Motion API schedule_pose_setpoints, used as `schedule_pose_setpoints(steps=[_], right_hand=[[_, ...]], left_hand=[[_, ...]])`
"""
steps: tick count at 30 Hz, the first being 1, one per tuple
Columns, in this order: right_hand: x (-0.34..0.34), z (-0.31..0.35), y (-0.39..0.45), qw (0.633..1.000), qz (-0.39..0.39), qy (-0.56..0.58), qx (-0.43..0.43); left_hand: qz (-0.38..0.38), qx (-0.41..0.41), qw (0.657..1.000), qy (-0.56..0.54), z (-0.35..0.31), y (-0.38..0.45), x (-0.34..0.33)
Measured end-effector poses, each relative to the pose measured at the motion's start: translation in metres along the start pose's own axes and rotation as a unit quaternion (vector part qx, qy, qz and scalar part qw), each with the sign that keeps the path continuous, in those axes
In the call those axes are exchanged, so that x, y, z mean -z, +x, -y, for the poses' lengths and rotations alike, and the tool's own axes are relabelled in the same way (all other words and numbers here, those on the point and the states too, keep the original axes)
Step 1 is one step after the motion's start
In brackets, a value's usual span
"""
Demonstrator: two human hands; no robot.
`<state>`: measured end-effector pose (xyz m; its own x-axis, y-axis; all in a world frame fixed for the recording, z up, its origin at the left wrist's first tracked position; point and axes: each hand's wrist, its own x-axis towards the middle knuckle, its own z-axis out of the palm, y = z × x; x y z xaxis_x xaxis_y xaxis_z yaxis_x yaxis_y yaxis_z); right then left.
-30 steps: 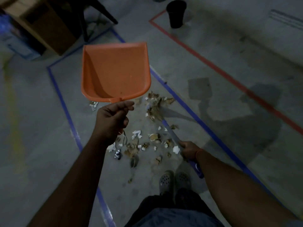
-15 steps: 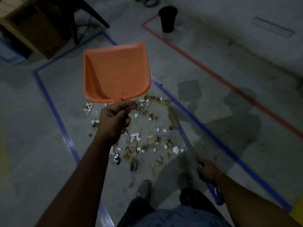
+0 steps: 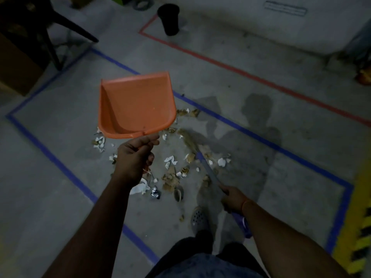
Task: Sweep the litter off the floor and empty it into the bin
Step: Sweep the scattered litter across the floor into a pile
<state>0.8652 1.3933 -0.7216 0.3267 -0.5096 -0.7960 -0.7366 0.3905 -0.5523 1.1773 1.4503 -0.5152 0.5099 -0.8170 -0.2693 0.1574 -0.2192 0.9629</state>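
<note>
My left hand (image 3: 135,157) grips the handle of an orange dustpan (image 3: 136,105), held up above the floor with its pan empty. My right hand (image 3: 232,197) grips the blue handle of a small broom (image 3: 204,165), whose straw head (image 3: 185,138) rests on the floor among the litter. Scraps of brown and white paper litter (image 3: 172,173) lie scattered inside a rectangle of blue tape (image 3: 66,171). A dark round bin (image 3: 169,19) stands far ahead, at the corner of a red tape line.
A dark chair (image 3: 50,23) and a brown box (image 3: 18,63) stand at the far left. Red tape (image 3: 261,81) runs diagonally across the floor. Yellow and black hazard marking (image 3: 359,217) lies at the right edge. My grey shoe (image 3: 198,217) is beside the litter.
The view has shifted, so the bin and tape lines sit further right. The broom head has swept back toward me through the litter. The dustpan stays raised in my left hand.
</note>
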Motion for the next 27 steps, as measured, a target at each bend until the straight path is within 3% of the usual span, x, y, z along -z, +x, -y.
schedule_pose_setpoints(steps=[6, 13, 19, 27], right_hand=[[-0.018, -0.044, -0.056, 0.995, -0.092, 0.016, 0.018], [-0.078, -0.117, -0.128, 0.98, -0.175, 0.081, -0.045], [-0.142, -0.138, -0.167, 0.98, -0.136, 0.101, -0.103], [-0.209, -0.057, -0.134, 0.993, -0.069, 0.051, -0.082]], left_hand=[[0.034, -0.03, 0.999, 0.001, -0.001, -0.037, 0.011], [0.091, -0.064, 0.994, 0.01, 0.024, -0.107, 0.036], [0.127, -0.042, 0.99, 0.033, 0.034, -0.154, 0.079], [0.106, -0.062, 0.992, 0.032, 0.015, -0.151, 0.158]])
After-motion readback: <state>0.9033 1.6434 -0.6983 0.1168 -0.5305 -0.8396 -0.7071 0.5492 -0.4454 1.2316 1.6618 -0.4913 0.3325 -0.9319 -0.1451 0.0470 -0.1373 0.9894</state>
